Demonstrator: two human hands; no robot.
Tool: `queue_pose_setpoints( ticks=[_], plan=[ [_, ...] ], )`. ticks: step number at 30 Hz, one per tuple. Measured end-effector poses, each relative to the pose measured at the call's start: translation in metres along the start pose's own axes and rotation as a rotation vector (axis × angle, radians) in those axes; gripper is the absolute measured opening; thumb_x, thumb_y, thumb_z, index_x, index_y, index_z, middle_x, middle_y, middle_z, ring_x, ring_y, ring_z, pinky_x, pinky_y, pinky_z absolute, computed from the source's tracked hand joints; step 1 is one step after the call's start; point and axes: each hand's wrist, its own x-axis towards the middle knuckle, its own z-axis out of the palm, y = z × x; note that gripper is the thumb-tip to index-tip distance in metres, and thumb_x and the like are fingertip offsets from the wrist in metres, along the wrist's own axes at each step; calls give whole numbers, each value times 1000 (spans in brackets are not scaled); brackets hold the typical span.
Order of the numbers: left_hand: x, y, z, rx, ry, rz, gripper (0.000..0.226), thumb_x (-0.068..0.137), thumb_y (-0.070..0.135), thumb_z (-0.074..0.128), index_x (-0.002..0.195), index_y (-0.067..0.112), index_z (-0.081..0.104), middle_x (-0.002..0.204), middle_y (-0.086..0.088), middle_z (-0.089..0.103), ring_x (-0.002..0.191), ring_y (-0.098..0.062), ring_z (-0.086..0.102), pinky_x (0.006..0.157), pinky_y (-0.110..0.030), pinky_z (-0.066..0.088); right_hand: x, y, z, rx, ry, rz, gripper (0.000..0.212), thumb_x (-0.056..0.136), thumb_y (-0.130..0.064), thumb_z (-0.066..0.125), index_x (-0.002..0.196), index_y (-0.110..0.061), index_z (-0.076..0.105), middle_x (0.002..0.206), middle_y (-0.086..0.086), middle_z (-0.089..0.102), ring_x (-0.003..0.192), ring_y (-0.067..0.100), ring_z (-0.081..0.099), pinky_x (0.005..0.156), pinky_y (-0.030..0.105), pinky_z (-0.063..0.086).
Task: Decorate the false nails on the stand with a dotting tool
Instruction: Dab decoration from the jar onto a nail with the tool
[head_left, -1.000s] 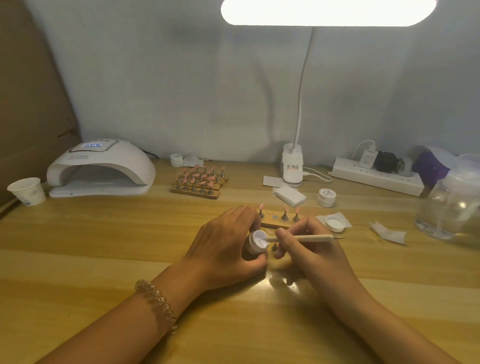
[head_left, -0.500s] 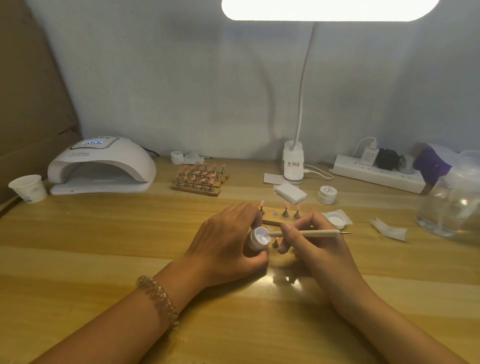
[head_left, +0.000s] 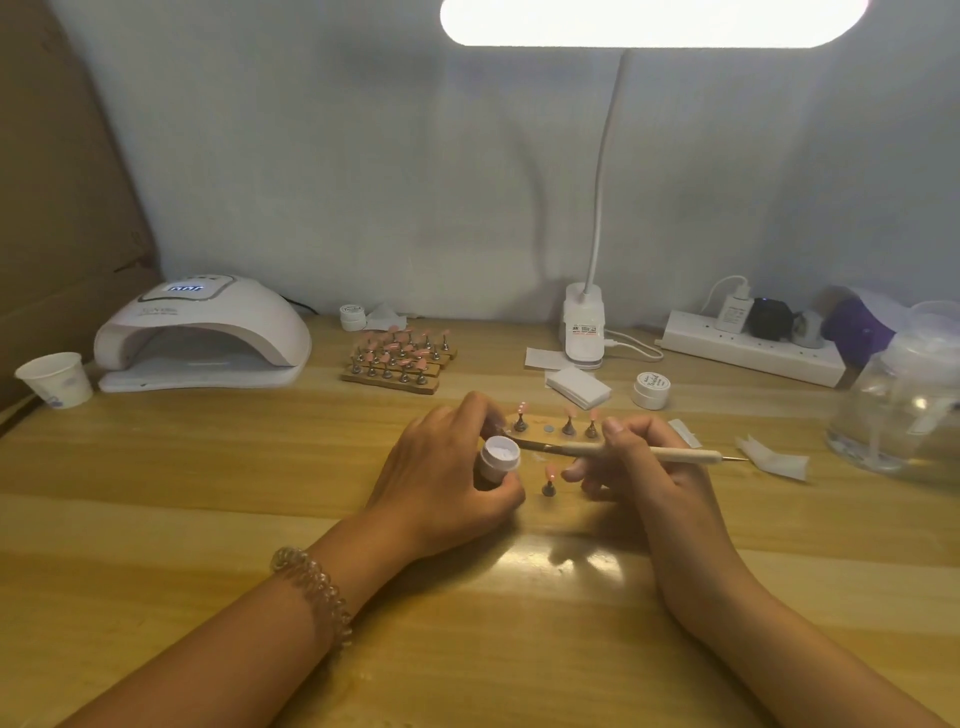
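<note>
dotting tool (head_left: 685, 454) pinched in right hand (head_left: 641, 475), tip at rim of white pot (head_left: 500, 460); left hand (head_left: 441, 480) grips pot.

The counter (head_left: 156, 493) under the hands is honey-yellow wood with long pale grain bands. The little jar (head_left: 500, 457) in the left hand (head_left: 441, 483) is white. The dotting tool (head_left: 675, 453) in the right hand (head_left: 639, 467) is cream with a dark metal tip. Between and just beyond the hands, the false nails (head_left: 550, 470) are pink on dark grey holders. Behind the left hand, the coil bracelet (head_left: 311, 592) is translucent beige.
</note>
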Motion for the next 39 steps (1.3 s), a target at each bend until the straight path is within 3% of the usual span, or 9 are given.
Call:
queue_pose_setpoints(
  ticks=[3,7,12,16,20,26,31,39],
  plan=[
    [3,-5,1,13,32,-171,37,77,43,65,105,32,43,101,12,56,90,-11,50,72,-27,37,1,-1,-2,53,7,20,24,101,-22,50,93,-1,55,71,13,73,63,11,68,59,18,52],
    [5,-10,2,-9,33,-285,33,79,38,64,107,33,46,103,11,59,96,-13,49,75,-30,38,2,-2,-3,97,7,40,24,102,-21,47,93,-2,59,70,13,72,69,18,71,61,20,54],
    [2,-4,-1,91,94,-170,39,81,35,65,117,28,51,110,13,55,98,-10,45,78,-25,33,2,-3,-2,114,10,61,26,100,-22,50,94,-3,65,74,15,73,71,19,72,62,20,55],
    [-2,17,-5,132,134,43,26,78,33,66,98,28,50,91,12,50,81,-9,46,63,-17,32,3,-5,-3,142,25,60,22,98,-19,53,91,-2,65,70,14,71,68,18,70,60,19,54],
    [-8,29,7,-10,-29,-21,20,80,45,60,91,37,45,88,17,54,84,-4,50,62,-17,39,4,-2,-3,126,58,37,19,94,-20,61,91,-2,66,65,9,69,66,16,69,64,22,58],
    [-6,26,10,-148,-67,-74,9,87,42,65,88,37,57,92,23,61,79,8,51,63,-22,39,5,-3,-2,38,102,11,18,85,-29,69,82,-12,66,64,10,69,58,16,65,55,21,55],
    [-4,25,10,-192,-88,-59,5,88,38,64,87,36,60,83,27,58,70,6,49,58,-21,30,7,-1,-2,-29,109,51,25,89,-23,70,79,-5,57,62,11,70,53,14,65,51,19,53],
    [2,27,14,-268,-126,-17,11,88,33,68,84,39,60,84,38,54,70,15,49,58,-20,30,6,3,-3,-155,141,24,24,83,-12,66,67,-8,49,52,11,64,47,13,57,45,21,46]
  ],
)
